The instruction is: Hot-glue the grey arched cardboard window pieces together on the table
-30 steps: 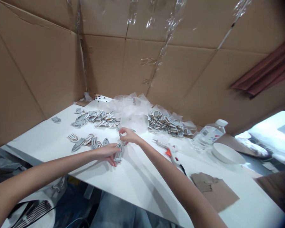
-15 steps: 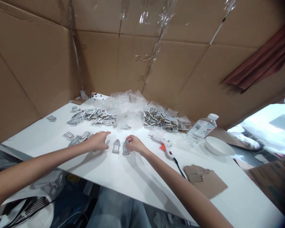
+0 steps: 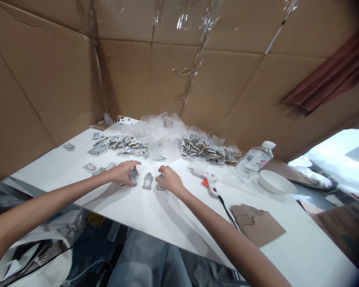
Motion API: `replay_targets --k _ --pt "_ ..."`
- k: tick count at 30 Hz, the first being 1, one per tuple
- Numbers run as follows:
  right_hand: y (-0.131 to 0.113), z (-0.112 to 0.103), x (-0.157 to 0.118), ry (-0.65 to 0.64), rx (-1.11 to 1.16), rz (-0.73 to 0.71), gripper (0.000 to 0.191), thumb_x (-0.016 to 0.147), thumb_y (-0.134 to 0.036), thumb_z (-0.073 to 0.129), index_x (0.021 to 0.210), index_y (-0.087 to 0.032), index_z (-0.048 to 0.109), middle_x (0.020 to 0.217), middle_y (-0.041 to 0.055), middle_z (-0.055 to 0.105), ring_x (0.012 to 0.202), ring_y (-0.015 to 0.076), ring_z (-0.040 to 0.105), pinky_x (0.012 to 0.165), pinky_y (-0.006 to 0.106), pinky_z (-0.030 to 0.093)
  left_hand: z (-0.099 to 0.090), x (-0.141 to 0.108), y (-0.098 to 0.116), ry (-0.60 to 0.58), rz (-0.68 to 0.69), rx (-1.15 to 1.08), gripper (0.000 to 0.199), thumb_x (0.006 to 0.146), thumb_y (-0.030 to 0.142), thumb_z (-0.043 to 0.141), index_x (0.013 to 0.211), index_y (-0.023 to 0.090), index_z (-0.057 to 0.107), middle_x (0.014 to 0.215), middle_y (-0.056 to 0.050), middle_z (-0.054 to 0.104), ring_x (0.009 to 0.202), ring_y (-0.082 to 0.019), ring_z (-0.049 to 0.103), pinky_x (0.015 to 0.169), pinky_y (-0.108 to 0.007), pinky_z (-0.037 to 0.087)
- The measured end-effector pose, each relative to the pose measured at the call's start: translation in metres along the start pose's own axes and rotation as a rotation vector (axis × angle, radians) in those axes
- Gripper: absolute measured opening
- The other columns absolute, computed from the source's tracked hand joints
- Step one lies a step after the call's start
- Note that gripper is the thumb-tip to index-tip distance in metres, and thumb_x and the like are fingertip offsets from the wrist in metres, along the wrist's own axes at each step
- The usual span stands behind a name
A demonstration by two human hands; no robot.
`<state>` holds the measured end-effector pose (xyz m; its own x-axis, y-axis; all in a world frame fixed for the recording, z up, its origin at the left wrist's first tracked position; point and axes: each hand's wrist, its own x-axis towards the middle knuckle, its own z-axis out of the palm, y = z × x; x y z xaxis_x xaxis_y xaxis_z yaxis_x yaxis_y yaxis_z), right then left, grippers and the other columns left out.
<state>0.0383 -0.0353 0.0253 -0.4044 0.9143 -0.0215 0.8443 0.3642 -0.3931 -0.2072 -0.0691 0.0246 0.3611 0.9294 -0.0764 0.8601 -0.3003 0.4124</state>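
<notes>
Three small grey arched pieces, like little pointed windows, are lined up on the white table. My left hand has thumb and fingers around the left arched piece. Apart from both hands, the middle arched piece lies flat with its openings showing. On the right arched piece, the fingers of my right hand are closed and partly cover it. Several more flat grey pieces lie beyond my left forearm, partly hidden by it.
Piles of grey pieces and crumpled clear plastic bags line the back. To the right are a hot glue gun with a black cord, a clear bottle, a white bowl and torn cardboard. Cardboard walls enclose the table.
An arched piece now shows in my left hand, left of the middle one. My right hand still covers the right piece, and the view has shifted slightly.
</notes>
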Motion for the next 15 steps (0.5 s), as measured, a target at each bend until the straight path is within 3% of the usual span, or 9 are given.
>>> replay_targets --k 4,7,10,15 --pt "-0.001 -0.002 -0.002 0.009 -0.012 -0.016 0.030 0.079 -0.028 0.055 0.108 -0.020 0.059 0.115 0.0071 0.062 0.098 0.0208 0.059 0.074 0.028 0.039 0.010 0.005 0.006 -0.045 0.082 -0.014 0.092 0.060 0.034 0.076 0.141 0.019 0.035 0.134 -0.012 0.053 0.124 -0.032 0.048 0.102 -0.038 0.039" --pt "0.000 -0.005 -0.004 0.006 -0.020 -0.024 0.029 0.079 -0.029 0.055 0.107 -0.020 0.060 0.115 0.0066 0.062 0.098 0.0195 0.059 0.074 0.027 0.038 0.008 0.003 0.005 -0.072 0.110 -0.006 0.097 0.061 0.038 0.078 0.144 0.021 0.030 0.143 -0.012 0.045 0.132 -0.032 0.041 0.106 -0.038 0.035" --pt "0.000 -0.006 -0.006 0.003 -0.031 -0.035 0.029 0.080 -0.028 0.055 0.107 -0.019 0.060 0.115 0.0073 0.062 0.098 0.0191 0.059 0.074 0.027 0.038 -0.007 -0.008 -0.004 -0.099 0.098 0.023 0.096 0.063 0.038 0.075 0.145 0.020 0.028 0.149 -0.013 0.038 0.135 -0.032 0.037 0.107 -0.037 0.035" --pt "-0.019 -0.004 -0.003 -0.016 -0.055 -0.149 0.035 0.078 -0.029 0.058 0.112 -0.020 0.059 0.117 0.0071 0.061 0.102 0.0204 0.058 0.076 0.028 0.039 -0.036 -0.028 -0.035 -0.111 0.012 0.099 0.082 0.066 0.030 0.068 0.140 0.015 0.037 0.145 -0.014 0.043 0.133 -0.031 0.040 0.107 -0.036 0.036"
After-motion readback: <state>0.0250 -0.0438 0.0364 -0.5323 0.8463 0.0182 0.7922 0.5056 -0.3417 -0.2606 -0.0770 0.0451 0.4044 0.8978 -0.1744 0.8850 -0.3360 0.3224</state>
